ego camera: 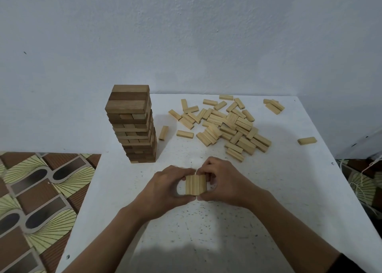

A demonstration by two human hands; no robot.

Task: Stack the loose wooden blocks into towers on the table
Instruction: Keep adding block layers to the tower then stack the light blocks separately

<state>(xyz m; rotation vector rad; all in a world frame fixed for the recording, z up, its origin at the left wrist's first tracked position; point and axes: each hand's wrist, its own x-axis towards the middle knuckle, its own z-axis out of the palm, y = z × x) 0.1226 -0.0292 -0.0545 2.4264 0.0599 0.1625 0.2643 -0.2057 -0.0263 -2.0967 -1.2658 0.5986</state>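
While the left hand [165, 187] and the right hand [223, 181] clamp a row of pale blocks [195, 184] from both sides with curled fingers, it sits above the middle of the white table [206, 231]. Behind it a tall tower [132, 123] stands at the left, and a pile of loose blocks [225, 125] lies at the right.

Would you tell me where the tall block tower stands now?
In the head view, the tower stands at the table's left, beside the loose block pile and beyond the left hand.
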